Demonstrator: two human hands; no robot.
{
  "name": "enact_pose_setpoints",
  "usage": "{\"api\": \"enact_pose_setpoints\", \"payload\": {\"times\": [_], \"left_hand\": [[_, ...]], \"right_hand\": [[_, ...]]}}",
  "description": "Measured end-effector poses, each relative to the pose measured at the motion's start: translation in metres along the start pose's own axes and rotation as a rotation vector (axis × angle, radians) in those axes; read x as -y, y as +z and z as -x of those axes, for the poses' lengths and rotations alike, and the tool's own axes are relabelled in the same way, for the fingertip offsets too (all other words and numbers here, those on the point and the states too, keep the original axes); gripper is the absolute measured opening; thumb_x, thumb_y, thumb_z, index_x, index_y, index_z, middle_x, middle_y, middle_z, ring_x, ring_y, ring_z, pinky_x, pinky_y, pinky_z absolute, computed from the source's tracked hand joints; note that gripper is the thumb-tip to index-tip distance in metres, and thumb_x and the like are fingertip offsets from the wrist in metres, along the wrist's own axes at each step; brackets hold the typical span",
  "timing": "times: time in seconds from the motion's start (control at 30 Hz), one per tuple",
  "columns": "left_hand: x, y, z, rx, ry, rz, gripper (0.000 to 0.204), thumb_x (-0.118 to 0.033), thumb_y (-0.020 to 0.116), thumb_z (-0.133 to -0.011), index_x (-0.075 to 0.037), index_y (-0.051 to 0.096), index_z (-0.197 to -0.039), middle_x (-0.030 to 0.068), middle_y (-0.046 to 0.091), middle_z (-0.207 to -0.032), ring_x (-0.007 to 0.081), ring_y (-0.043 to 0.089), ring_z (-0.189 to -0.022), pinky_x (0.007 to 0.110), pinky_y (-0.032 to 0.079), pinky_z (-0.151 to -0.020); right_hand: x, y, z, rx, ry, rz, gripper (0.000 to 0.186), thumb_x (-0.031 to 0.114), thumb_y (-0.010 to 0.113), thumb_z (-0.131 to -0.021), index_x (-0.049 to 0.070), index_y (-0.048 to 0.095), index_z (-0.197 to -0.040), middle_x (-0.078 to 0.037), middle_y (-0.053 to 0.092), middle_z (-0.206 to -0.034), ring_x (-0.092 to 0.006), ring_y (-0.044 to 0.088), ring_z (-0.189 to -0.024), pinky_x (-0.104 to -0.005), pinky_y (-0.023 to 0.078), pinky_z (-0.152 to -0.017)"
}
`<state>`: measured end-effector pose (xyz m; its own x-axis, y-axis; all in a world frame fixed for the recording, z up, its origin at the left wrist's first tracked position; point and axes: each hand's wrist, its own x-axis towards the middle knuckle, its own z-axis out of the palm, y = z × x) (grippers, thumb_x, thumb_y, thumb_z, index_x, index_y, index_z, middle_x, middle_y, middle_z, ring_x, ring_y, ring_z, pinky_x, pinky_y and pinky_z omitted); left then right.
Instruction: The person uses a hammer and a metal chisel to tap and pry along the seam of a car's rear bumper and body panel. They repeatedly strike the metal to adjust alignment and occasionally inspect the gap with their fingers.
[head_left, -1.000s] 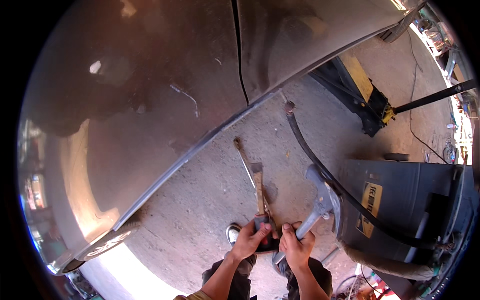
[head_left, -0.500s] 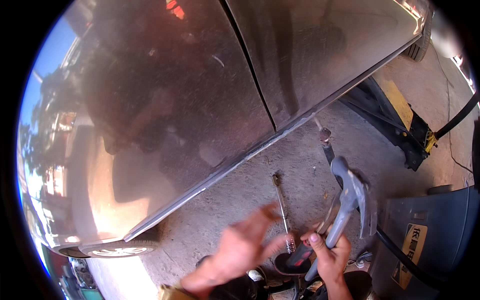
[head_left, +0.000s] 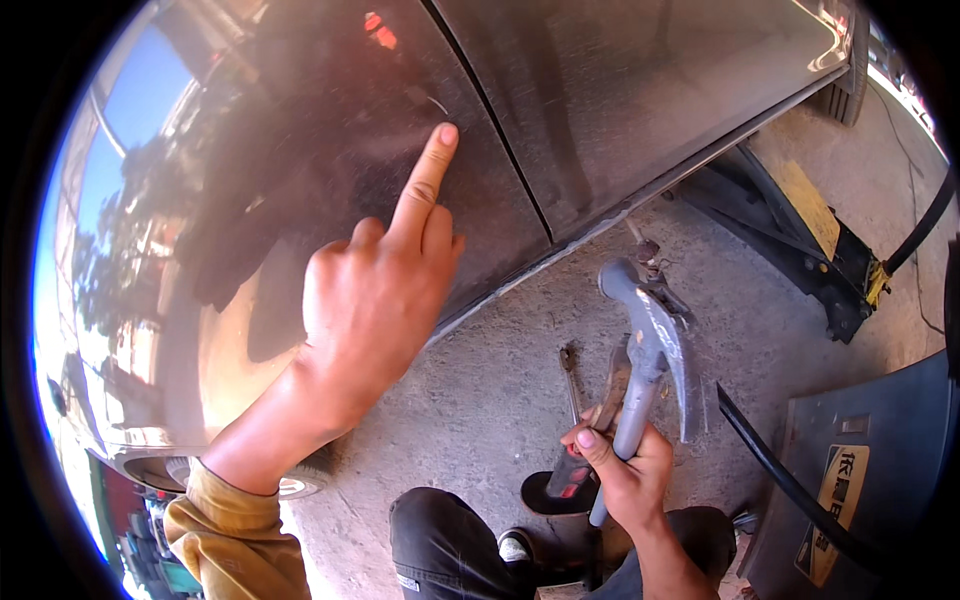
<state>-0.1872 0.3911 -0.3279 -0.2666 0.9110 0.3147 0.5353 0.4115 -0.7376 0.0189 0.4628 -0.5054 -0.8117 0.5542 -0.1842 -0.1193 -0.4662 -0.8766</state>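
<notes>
My left hand (head_left: 378, 280) is raised in front of a dark car door (head_left: 300, 140). Its index finger is stretched out, the tip at or close to the paint just below a short pale curved mark (head_left: 436, 103); the other fingers are curled and hold nothing. My right hand (head_left: 638, 485) is closed around the handle of a grey claw hammer (head_left: 652, 345), head up, over the floor. Beside the handle a worn brown flat piece (head_left: 614, 385) shows, seemingly in the same grip; its lower end is hidden by the fingers.
A black and yellow jack (head_left: 805, 215) reaches under the car sill. On the concrete lie a slim metal tool (head_left: 569, 375) and a dark tool with red parts (head_left: 572, 472). A grey casing (head_left: 905, 425) and black hose (head_left: 790, 485) stand at the right.
My left hand has risen from low beside the right hand to the door, its index finger now stretched out. The hammer has shifted slightly left, still in my right hand.
</notes>
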Motion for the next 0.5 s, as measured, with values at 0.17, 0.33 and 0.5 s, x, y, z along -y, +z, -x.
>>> {"api": "enact_pose_setpoints", "payload": {"times": [0.17, 0.33, 0.5], "left_hand": [[0.005, -0.012, -0.02, -0.138, -0.015, 0.163, 0.021, -0.021, 0.072, -0.086, -0.006, 0.057, -0.087, 0.0023, 0.049, -0.152, 0.0165, 0.063, -0.054, 0.03, 0.049, -0.044], [-0.003, -0.014, -0.01, -0.03, 0.002, 0.172, 0.022, -0.025, 0.066, -0.093, -0.006, 0.058, -0.084, 0.0073, 0.059, -0.14, 0.0178, 0.064, -0.055, 0.032, 0.052, -0.044], [-0.046, 0.002, 0.058, 0.392, 0.034, 1.024, 0.032, -0.031, 0.06, -0.1, 0.001, 0.064, -0.103, 0.0233, 0.07, -0.112, 0.028, 0.074, -0.082, 0.037, 0.061, -0.064]], "right_hand": [[-0.002, -0.01, 0.003, -0.007, -0.013, 0.002, 0.022, 0.012, 0.071, -0.094, -0.005, 0.062, -0.105, -0.013, 0.073, -0.086, -0.0151, 0.069, -0.08, -0.0291, 0.056, -0.075], [0.006, -0.013, 0.0, 0.007, -0.055, -0.004, 0.021, 0.012, 0.071, -0.095, -0.005, 0.063, -0.105, -0.013, 0.073, -0.086, -0.0154, 0.069, -0.081, -0.0296, 0.056, -0.076], [-0.002, -0.024, -0.004, 0.042, -0.06, 0.013, 0.023, 0.012, 0.07, -0.095, -0.005, 0.062, -0.107, -0.013, 0.072, -0.088, -0.0156, 0.068, -0.081, -0.0305, 0.055, -0.076]]}}
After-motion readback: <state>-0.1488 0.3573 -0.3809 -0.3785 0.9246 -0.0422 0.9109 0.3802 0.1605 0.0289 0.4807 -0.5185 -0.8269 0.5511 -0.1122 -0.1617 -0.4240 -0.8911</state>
